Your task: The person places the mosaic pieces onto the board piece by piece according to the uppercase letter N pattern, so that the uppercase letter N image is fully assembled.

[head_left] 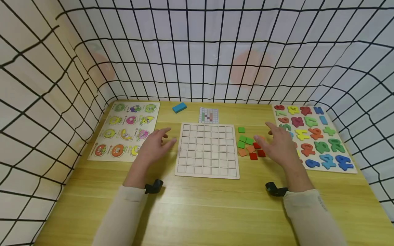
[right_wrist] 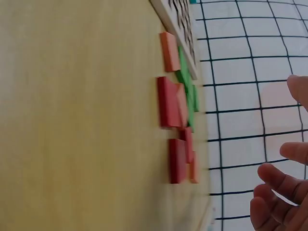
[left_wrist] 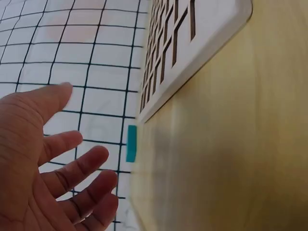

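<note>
Two pale sleeves [head_left: 121, 217] reach in over the near part of the wooden table [head_left: 206, 212], each ending at a wrist with a small black device [head_left: 155, 186] on its inner side. Past the cuffs, the left hand [head_left: 152, 145] hovers between the grid board and the fruit board, its fingers loosely bent and holding nothing. The right hand [head_left: 278, 145] hovers between the loose tiles and the letter board, likewise relaxed and unburdened; the right wrist view shows it apart from the tiles. Between the hands, the pale grid board [head_left: 207, 152] lies flat on the table, its square cells bare. Just beside its right edge lie the loose tiles: red tiles [head_left: 253, 156] nearest, orange tiles [head_left: 242, 152] among and behind them, then green tiles [head_left: 241, 130], one set a little farther back. The fruit board [head_left: 121, 127] lies to the left, and the letter board [head_left: 315, 155] to the right, partly hidden by the right hand. Beyond the grid board rest a small card [head_left: 208, 115] printed with coloured squares and a blue block [head_left: 179, 107]. Black netting [head_left: 205, 41] rises behind, before white sheeting.
</note>
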A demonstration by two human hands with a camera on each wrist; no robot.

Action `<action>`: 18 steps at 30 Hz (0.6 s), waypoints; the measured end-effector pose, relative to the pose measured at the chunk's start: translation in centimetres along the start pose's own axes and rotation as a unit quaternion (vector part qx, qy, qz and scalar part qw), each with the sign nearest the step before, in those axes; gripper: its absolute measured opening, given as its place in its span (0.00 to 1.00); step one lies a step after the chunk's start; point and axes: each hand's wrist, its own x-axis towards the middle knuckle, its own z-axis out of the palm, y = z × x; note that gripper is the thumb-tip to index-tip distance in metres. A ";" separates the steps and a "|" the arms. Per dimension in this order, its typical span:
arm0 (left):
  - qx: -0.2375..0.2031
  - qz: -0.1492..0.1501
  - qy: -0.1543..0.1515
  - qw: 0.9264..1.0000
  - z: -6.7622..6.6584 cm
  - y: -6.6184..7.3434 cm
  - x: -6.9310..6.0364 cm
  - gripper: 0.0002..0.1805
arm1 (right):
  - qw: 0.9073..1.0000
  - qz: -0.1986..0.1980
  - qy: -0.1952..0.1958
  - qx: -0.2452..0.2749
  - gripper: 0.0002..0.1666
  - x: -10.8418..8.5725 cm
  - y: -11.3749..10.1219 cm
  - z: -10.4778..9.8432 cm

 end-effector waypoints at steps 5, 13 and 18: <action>-0.072 -0.020 -0.009 0.997 1.3 0.2 -0.1 0.34 | 0.998 0.025 -0.040 0.035 0.54 0.1 0.3 1.0; -0.161 -0.048 -0.007 0.986 3.4 0.4 -0.3 0.32 | 0.993 0.015 -0.092 0.074 0.44 0.2 0.6 2.2; -0.162 -0.019 0.013 0.987 4.5 0.0 -0.2 0.27 | 0.990 -0.010 -0.112 0.080 0.36 0.3 0.7 2.8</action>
